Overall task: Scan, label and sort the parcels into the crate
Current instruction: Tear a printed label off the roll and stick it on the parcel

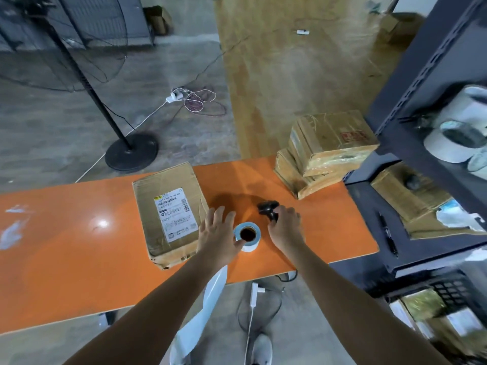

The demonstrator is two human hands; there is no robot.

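Near the tabletop's (66, 259) near edge, the left hand (218, 233) rests spread fingers on the roll (247, 237) beside the parcel (171, 212) while the right hand (286, 227) grips the scanner (267, 208); a nudge might send the roll overboard.

A long orange laminate tabletop (66, 246) runs across the lower half of the view, with a bright spot of glare (101, 223) and pale white smears (13, 230) towards its left end. Beyond it lies a grey concrete floor (52, 143), and beside that a broad strip of yellowish wood-pattern flooring (284, 83). A black pedestal fan (87, 83) with a wire cage stands on its round base (131, 151) near the tabletop's far edge. A white power strip (175, 96) and a loose tangle of thin cables (200, 104) rest on the concrete. A dark blue-grey metal shelving rack (427, 75) rises on the right. A grey ribbed wall (100, 14) closes the far left.
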